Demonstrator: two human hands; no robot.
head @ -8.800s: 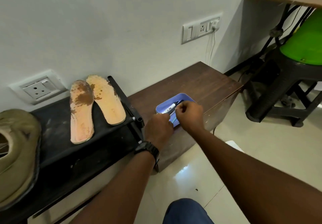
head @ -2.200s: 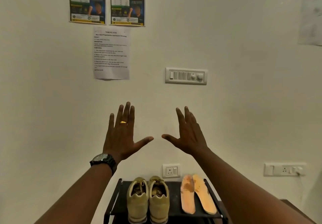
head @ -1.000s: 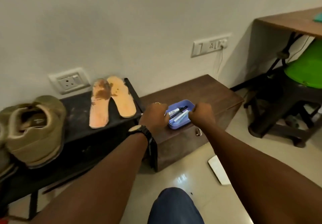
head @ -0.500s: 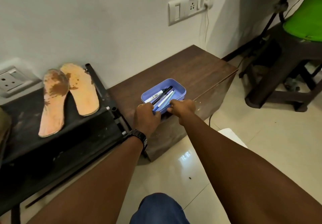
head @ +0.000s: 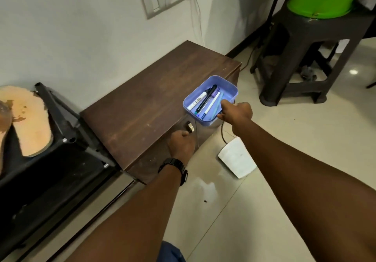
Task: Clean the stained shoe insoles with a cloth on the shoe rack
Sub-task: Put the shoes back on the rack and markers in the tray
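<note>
Right hand: our right hand [head: 236, 112] pinches the near wall of the blue tray [head: 227, 87], thumb inside the rim and fingers curled beneath.
Left hand: our left hand [head: 182, 143] is curled at the door handle [head: 190, 127] on the front of the brown cabinet [head: 154, 90]. We judge that it grips the handle, but the fingertips are hidden.
Task items: 2 insoles [head: 30, 123] lie on the black shoe rack [head: 61, 115] at far left, well apart from both hands, with brown stains unwiped.
Risk 1: the tray hangs past the cabinet's front right corner on a 1-handed pinch. A tilt would likely spill the pens [head: 205, 102] onto the floor.
Risk 2: the tray's near end sits above the door, so pulling the door open could jolt it.
Risk 3: a white flat object [head: 237, 158] lies on the floor near the cabinet front. A swinging door or a step could strike it.
Hidden: no cloth is in view. It may be inside the cabinet, but we cannot confirm this.
Cut off: the leftmost insole shows only as a sliver at the frame edge, so we cannot assess the extent of its stain.
Unclear: we cannot tell whether the tray rests on the cabinet top or is lifted clear.
</note>
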